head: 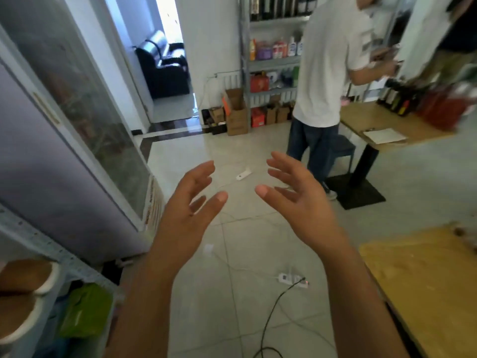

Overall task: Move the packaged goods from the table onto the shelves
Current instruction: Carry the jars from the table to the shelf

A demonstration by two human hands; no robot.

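Observation:
My left hand and my right hand are raised side by side over the tiled floor, palms facing each other, fingers spread and holding nothing. A wooden table shows its corner at the lower right, with only a blurred scrap of something at its far edge. A metal shelf stands at the lower left, holding a green package and round white-rimmed containers. A second shelf unit with bottles, packets and boxes stands against the far wall.
A person in a white shirt stands by another wooden table with bottles, a red bag and a paper sheet. A glass-door fridge lines the left side. A power strip and cables lie on the floor. Cardboard boxes sit near the doorway.

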